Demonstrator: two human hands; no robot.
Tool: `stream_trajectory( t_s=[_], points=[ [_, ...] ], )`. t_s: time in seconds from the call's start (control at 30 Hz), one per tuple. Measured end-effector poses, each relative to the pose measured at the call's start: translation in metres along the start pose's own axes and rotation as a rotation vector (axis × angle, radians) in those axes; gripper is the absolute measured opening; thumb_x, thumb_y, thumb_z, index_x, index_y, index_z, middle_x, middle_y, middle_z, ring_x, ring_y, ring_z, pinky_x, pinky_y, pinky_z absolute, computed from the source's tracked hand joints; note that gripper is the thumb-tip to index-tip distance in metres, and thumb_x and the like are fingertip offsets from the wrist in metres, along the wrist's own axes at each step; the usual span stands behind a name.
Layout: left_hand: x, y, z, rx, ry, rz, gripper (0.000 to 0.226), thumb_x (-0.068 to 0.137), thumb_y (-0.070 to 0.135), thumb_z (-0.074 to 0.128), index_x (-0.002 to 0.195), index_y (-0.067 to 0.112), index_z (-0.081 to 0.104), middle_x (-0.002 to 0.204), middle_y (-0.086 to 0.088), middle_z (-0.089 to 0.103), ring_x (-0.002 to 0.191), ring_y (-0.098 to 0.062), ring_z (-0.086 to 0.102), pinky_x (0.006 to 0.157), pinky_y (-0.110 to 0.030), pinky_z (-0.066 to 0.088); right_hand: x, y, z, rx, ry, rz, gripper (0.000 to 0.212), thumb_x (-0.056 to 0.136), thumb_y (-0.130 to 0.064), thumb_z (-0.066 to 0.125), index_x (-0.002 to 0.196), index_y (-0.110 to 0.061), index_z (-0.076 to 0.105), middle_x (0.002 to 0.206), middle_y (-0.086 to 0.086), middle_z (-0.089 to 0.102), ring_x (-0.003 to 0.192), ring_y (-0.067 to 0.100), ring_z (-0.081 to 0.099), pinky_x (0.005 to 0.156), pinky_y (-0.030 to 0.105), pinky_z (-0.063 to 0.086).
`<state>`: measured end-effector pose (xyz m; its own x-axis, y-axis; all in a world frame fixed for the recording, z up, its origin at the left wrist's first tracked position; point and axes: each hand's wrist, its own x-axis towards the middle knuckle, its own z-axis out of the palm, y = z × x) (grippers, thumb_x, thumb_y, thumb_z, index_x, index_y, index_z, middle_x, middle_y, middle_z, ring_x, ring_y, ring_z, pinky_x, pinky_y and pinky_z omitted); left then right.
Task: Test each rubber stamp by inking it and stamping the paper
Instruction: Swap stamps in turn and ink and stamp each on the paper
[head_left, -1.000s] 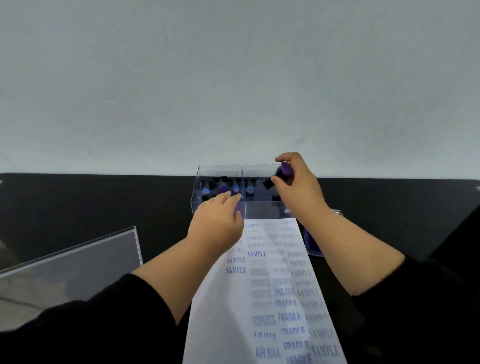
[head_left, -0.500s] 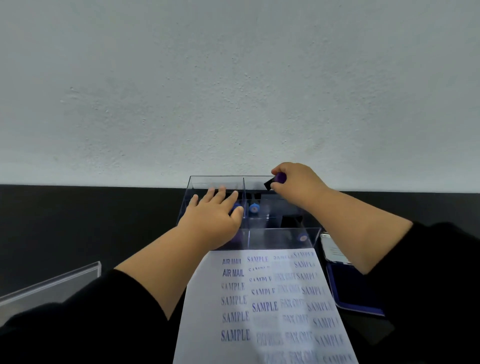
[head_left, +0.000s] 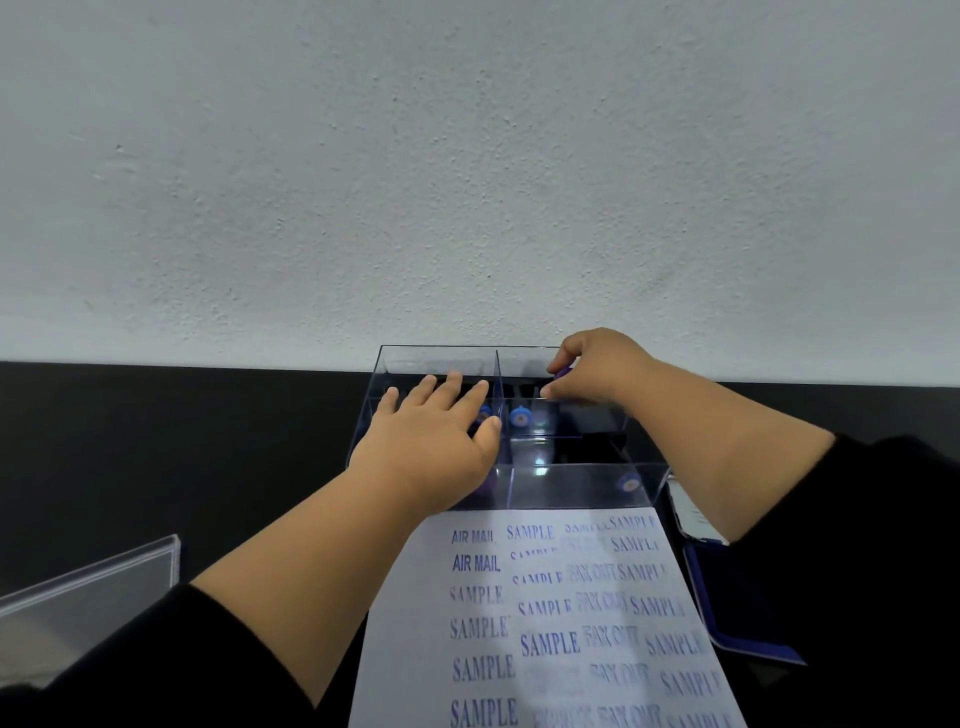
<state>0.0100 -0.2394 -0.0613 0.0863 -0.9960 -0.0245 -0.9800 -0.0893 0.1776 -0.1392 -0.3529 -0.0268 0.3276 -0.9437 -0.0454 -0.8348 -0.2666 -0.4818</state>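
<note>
Lower now, right hand (head_left: 597, 371) fingers pinching purple-knobbed stamp (head_left: 562, 372) over clear box (head_left: 571, 486); left hand (head_left: 436, 436) flat, fingers straight

paper (head_left: 545, 623) before divided box (head_left: 571, 486); ink pad (head_left: 727, 613) right of paper

Even soft light, slight blur, wide-angle distortion

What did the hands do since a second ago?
The right hand carried the purple stamp it grips from above the clear box down into the right compartment. The left hand slid forward off the paper and now lies over the left compartment, fingers straight. The paper and the ink pad look unmoved.
</note>
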Motion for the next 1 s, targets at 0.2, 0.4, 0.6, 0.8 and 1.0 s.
stream_trajectory(
  t_s=[0.2,0.4,0.6,0.8,1.0],
  points=[
    [-0.001,0.001,0.0,0.002,0.019,-0.004,0.053,0.101,0.045,0.016,0.151,0.035,0.004,0.16,0.008,0.0,0.147,-0.013,-0.003,0.117,-0.04,-0.004,0.002,-0.001,-0.002,0.225,-0.165,0.085,0.015,0.076,-0.008,0.075,0.09,-0.006,0.069,0.075,0.004,0.062,0.08,0.019,0.06,0.087,0.036,0.055],
    [-0.001,0.001,0.001,0.015,0.028,-0.004,0.053,0.1,0.045,0.015,0.151,0.035,0.005,0.16,0.008,0.002,0.147,-0.014,-0.001,0.117,-0.041,-0.003,0.007,-0.001,-0.002,0.074,-0.21,0.049,0.025,0.084,-0.019,0.068,0.104,-0.003,0.069,0.103,0.014,0.068,0.095,0.027,0.066,0.092,0.04,0.052],
    [-0.001,0.002,0.0,0.012,0.015,-0.004,0.053,0.101,0.044,0.015,0.151,0.035,0.004,0.16,0.007,0.001,0.147,-0.014,-0.002,0.117,-0.041,-0.003,0.002,-0.003,-0.006,-0.141,-0.116,-0.046,0.028,0.09,-0.027,0.059,0.109,-0.009,0.068,0.113,0.008,0.065,0.101,0.02,0.058,0.091,0.028,0.044],
    [-0.001,0.001,-0.001,0.002,0.007,-0.004,0.053,0.101,0.043,0.016,0.151,0.035,0.005,0.16,0.007,0.001,0.147,-0.014,-0.001,0.117,-0.041,-0.004,-0.023,0.002,-0.028,-0.154,0.1,-0.224,0.011,0.091,-0.03,0.056,0.092,-0.02,0.06,0.095,-0.003,0.058,0.088,0.013,0.052,0.076,0.023,0.038],
    [-0.001,0.001,-0.001,-0.007,0.004,0.004,0.053,0.101,0.043,0.016,0.152,0.034,0.006,0.16,0.007,0.002,0.147,-0.014,-0.001,0.117,-0.042,-0.003,-0.055,0.0,-0.037,-0.451,-0.267,-0.173,0.03,0.096,-0.042,0.043,0.083,-0.022,0.062,0.073,-0.011,0.05,0.08,0.013,0.049,0.074,0.025,0.036]
  ],
)
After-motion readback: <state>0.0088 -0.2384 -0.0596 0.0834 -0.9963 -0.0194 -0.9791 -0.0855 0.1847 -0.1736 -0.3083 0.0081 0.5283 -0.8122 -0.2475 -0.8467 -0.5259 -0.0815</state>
